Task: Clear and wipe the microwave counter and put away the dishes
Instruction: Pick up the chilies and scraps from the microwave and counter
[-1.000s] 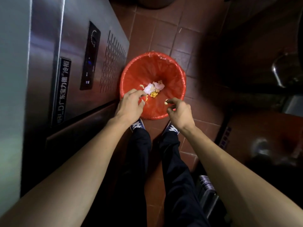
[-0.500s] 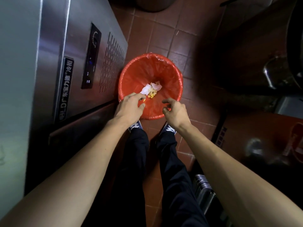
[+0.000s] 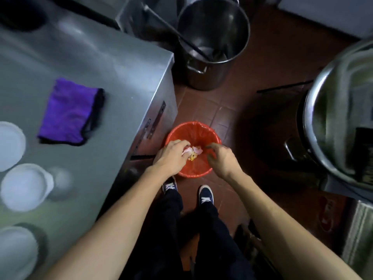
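A red-lined waste bin [image 3: 198,168] stands on the tiled floor beside the steel counter [image 3: 105,63]. White and pink tissue with yellow food scraps [image 3: 194,152] lies at its bottom. My left hand [image 3: 171,157] hovers over the bin's left rim with loosely curled fingers just above the tissue, and I see nothing held in it. Over the bin's right side my right hand [image 3: 222,159] hangs with its fingers curled downward, nothing visible in it. A folded purple cloth [image 3: 68,110] lies on the counter. White bowls [image 3: 24,186] sit along the counter's left edge.
A tall steel stockpot [image 3: 212,37] with a ladle handle stands on the floor behind the bin. A very large steel pot [image 3: 343,118] fills the right side. My two shoes are just in front of the bin on the brown tiles.
The view has pulled back and up, and the counter top with cloth and bowls now shows. The scrap pinched by my right hand one second ago is gone. Both hands remain over the bin.
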Available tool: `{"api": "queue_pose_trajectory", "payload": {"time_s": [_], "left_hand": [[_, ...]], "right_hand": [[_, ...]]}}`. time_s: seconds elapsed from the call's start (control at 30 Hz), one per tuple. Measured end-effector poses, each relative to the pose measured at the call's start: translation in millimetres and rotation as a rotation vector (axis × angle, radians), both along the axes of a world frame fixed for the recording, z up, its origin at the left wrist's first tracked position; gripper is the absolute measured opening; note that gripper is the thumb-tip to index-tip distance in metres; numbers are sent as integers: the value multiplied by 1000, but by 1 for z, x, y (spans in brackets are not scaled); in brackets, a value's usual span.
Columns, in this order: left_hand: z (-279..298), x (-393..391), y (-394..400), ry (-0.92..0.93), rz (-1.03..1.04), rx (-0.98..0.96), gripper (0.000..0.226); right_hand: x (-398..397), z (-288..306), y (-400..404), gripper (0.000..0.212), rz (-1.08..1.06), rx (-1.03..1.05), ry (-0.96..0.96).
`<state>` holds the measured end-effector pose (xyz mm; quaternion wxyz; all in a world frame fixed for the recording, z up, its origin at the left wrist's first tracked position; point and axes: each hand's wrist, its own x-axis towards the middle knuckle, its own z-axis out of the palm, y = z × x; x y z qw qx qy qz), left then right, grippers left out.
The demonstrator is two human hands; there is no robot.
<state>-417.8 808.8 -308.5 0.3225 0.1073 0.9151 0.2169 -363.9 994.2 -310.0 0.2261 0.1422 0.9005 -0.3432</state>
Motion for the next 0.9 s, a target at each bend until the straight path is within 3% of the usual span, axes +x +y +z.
{"api": "queue_pose_trajectory", "payload": {"time_s": [0.2,0.4,0.7,0.9], "left_hand": [[87,12,4,230,52,-41,37],[153,36,-21,396,191,-127,39],[215,87,-105,532,430,-207,44],[240,165,-181,588,596,-218,41]], "right_hand": [[-27,83,-5,31,335,93,200],[-37,144,-21,33,511,127,357],[-32,214,-96,39,720,84,567],[10,239,-180,39,881,15,634]]}}
